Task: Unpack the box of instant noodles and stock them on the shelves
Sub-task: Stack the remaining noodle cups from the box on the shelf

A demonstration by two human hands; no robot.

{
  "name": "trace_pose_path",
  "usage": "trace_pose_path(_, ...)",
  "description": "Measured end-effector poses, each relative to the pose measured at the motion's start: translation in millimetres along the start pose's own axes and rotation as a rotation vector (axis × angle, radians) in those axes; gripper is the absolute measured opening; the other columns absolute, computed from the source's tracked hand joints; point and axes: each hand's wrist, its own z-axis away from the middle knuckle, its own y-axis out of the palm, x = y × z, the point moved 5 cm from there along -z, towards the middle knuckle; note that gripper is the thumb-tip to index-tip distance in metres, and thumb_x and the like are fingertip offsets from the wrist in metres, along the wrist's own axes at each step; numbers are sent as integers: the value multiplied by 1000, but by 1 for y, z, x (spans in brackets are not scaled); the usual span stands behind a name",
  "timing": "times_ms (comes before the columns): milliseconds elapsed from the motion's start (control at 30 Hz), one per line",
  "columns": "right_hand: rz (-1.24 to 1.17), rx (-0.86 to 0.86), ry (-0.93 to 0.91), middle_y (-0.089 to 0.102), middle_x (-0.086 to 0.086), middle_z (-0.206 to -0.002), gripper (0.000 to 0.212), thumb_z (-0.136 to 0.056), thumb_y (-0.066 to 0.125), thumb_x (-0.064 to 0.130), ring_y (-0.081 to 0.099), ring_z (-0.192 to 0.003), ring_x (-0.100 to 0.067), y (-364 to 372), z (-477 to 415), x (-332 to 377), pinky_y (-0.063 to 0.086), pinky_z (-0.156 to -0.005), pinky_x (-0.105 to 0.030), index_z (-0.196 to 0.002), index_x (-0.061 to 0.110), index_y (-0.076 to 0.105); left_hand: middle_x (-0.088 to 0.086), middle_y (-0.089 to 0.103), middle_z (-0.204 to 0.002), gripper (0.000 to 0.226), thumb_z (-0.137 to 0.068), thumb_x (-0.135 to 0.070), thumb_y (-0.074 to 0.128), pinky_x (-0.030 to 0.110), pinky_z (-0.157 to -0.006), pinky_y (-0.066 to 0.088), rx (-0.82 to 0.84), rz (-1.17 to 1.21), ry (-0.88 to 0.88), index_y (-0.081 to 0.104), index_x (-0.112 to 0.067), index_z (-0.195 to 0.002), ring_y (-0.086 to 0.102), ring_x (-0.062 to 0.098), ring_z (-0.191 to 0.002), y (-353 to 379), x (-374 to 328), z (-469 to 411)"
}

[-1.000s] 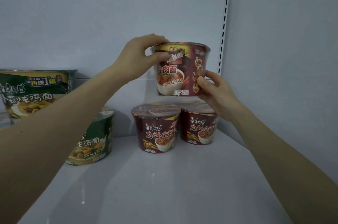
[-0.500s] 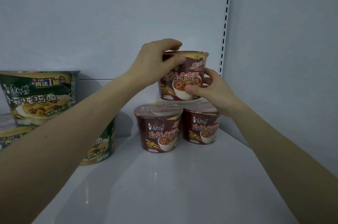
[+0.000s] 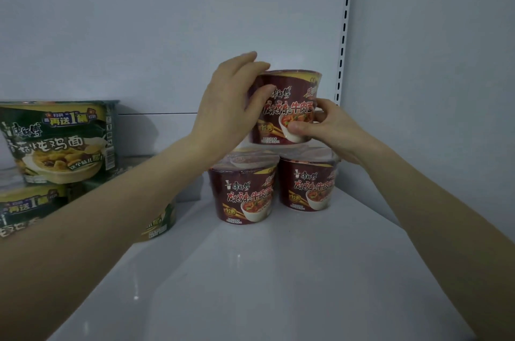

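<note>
A dark red noodle bowl rests upright on top of two matching red bowls, the left one and the right one, in the shelf's back right corner. My left hand wraps its left side and rim. My right hand grips its lower right side, thumb across the front label. All three stand on the white shelf.
Green chicken noodle bowls sit at the left: one on top, one below it, and one partly hidden behind my left forearm. A slotted upright runs up the back right corner. The white side wall is close on the right.
The top red bowl came down from mid-air onto the two lower bowls and was turned so its label faces front. Both hands stayed on it.
</note>
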Motion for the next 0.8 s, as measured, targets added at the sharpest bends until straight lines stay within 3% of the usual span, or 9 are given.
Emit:
trace_pose_path(67, -17, 6, 17, 63, -7, -117, 98, -43, 83, 40, 62, -106, -19, -3, -4, -2, 44, -103, -41, -129, 15, 42, 18, 66, -102, 23, -89, -15, 53, 29, -87, 42, -2, 17, 153, 65, -2, -102, 56, 24, -99, -3, -16, 31)
trace_pose_path(167, -17, 48, 36, 61, -6, -115, 76, -65, 80, 19, 61, -106, -19, -2, -8, -10, 46, -101, -37, -130, 11, 41, 8, 69, -90, 22, -88, -22, 51, 30, -72, 48, 365, 216, 203, 63, -14, -104, 58, 17, -82, 11, -40, 97)
trace_pose_path(233, -23, 76, 46, 62, -1, -106, 68, -72, 75, 12, 61, -99, -13, 2, -9, -15, 47, -96, -31, -130, 10, 40, 2, 67, -112, 35, -89, -34, 49, 20, -89, 44, 742, 275, 114, 61, -17, -118, 55, 9, -101, 23, -50, 135)
trace_pose_path(300, -40, 100, 50, 61, 2, -102, 64, -73, 74, 9, 61, -96, -12, 5, -10, -19, 47, -94, -30, -128, 10, 41, -1, 53, -135, 43, -93, -39, 48, -1, -99, 21, 956, 346, 13, 51, -19, -131, 38, -1, -122, 30, -52, 161)
trace_pose_path(367, -62, 129, 58, 62, 0, -103, 56, -75, 72, 5, 61, -100, -17, 6, -12, -22, 47, -96, -32, -122, 13, 44, -4, 39, -146, 44, -94, -36, 47, -8, -96, 7, 1010, 386, -73, 45, -22, -136, 23, -12, -127, 31, -49, 171)
trace_pose_path(533, -32, 255, 62, 60, 2, -112, 52, -76, 69, 3, 57, -109, -15, 7, -16, -28, 45, -97, -28, -121, 16, 45, -9, 31, -150, 43, -95, -36, 45, -9, -96, 2, 1047, 376, -114, 44, -24, -136, 11, -20, -122, 31, -50, 176)
trace_pose_path(667, 47, 256, 54, 57, 12, -104, 54, -77, 70, 8, 56, -94, 1, 7, -17, -24, 46, -71, -10, -124, 18, 44, -13, 30, -149, 43, -94, -38, 45, -9, -96, 2, 1067, 368, -131, 43, -27, -136, 10, -22, -123, 32, -49, 177)
trace_pose_path(800, 72, 190, 9, 58, 13, -100, 54, -76, 73, 11, 55, -90, 2, 9, -16, -23, 47, -66, -4, -123, 17, 47, -16, 32, -148, 44, -93, -41, 47, -5, -100, 5, 1065, 374, -157, 43, -31, -136, 12, -22, -126, 33, -46, 178)
